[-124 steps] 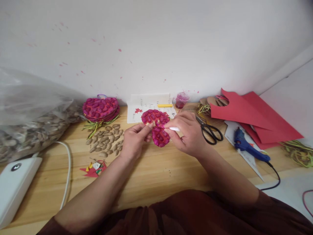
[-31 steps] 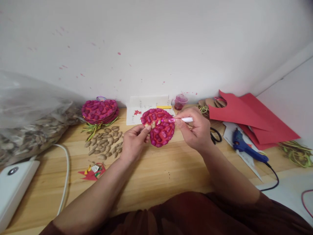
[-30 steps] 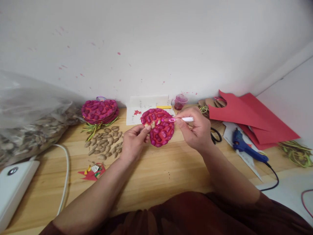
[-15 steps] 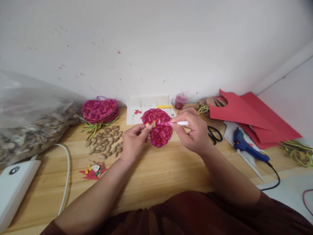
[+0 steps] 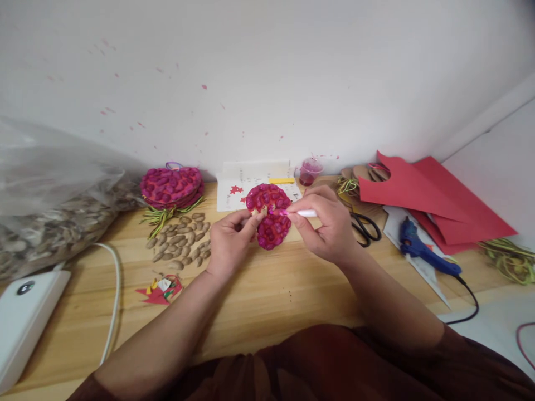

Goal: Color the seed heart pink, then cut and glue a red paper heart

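My left hand (image 5: 229, 240) pinches the left edge of a red heart-shaped piece (image 5: 270, 218) covered with magenta-painted seeds, held just above the wooden table (image 5: 259, 301). My right hand (image 5: 328, 225) grips a thin white brush (image 5: 303, 213) with a pink tip. The tip touches the piece near a few unpainted seeds at its upper left. Both hands are closed around what they hold.
A stack of finished magenta pieces (image 5: 171, 186) and loose brown seeds (image 5: 179, 245) lie to the left. A plastic bag of seeds (image 5: 50, 217) and a white device (image 5: 25, 312) sit far left. A paint cup (image 5: 310, 170), scissors (image 5: 364, 227), blue glue gun (image 5: 422, 253) and red paper (image 5: 434, 203) lie right.
The heart piece has tilted and turned a little in my left hand. My right hand has drawn the brush leftward, from the piece's right side to the unpainted seeds.
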{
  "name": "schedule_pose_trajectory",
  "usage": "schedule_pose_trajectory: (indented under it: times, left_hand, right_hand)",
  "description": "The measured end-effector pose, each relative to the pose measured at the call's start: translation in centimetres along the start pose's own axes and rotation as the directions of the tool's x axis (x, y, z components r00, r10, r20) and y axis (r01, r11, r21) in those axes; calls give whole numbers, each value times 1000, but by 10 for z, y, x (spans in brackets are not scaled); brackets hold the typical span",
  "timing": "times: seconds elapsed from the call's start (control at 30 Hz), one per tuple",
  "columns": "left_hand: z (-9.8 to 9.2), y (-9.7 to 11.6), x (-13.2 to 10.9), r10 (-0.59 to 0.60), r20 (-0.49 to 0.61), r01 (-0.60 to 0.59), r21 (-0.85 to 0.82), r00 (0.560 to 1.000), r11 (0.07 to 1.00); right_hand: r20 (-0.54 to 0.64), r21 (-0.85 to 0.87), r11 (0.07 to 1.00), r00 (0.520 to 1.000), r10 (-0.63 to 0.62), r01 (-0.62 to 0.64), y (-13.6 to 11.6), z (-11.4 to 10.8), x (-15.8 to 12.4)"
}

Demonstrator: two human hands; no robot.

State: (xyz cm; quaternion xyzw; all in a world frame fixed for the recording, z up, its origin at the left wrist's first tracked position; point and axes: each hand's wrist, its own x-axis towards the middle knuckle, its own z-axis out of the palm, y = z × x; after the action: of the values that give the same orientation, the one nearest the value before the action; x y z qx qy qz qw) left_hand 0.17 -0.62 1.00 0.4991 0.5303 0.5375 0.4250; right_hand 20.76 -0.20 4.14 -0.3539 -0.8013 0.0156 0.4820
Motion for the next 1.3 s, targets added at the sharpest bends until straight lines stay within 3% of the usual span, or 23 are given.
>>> schedule_pose_trajectory:
  times: [0.23, 0.47, 0.7, 1.03, 1.3]
  left_hand:
    - [-1, -7, 2, -8, 31, 8, -19, 999, 1000]
    - [1, -12, 4, -128, 50, 135, -195, 991, 971]
    - [0, -13, 4, -107, 54, 116, -190, 993, 975]
    - [4, -16, 7, -220, 81, 234, -326, 972, 916]
    - [3, -21, 8, -226, 85, 241, -374, 970, 896]
  right_hand:
    - [-28, -6, 999, 998, 49, -49, 3, -3, 0]
    - [-25, 9, 999, 998, 54, -54, 8, -4, 1]
    - [-6, 35, 998, 998, 57, -57, 8, -5, 1]
    - [-7, 57, 997, 998, 60, -60, 10, -5, 1]
    - [-20, 37, 997, 998, 62, -61, 9, -7, 1]
